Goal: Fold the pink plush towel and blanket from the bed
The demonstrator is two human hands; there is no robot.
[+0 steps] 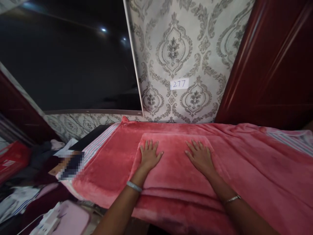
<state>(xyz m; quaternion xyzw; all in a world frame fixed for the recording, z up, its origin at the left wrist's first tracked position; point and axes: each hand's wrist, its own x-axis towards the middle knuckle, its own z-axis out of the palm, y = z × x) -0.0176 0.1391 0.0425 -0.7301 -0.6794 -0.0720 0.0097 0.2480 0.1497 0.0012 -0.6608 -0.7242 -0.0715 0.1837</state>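
A plush pink-red blanket (105, 163) is spread over a surface against the wall, with a striped border at its left and right ends. Near its middle a flat rectangular piece of the same plush, perhaps a folded part (171, 163), shows a clear outline. My left hand (149, 156) lies flat on the left side of this rectangle, fingers spread. On its right side my right hand (200, 158) rests palm down, fingers also apart. Neither hand grips anything. Creases run across the blanket below my hands and off to the right.
A large dark television (73, 58) stands at the back left. Patterned wallpaper (156, 39) carries a paper label (179, 84) reading 277. Dark red wood panelling (276, 65) rises at the right. Clothes (46, 169), a red bag (14, 160) and a pink item (73, 218) crowd the lower left.
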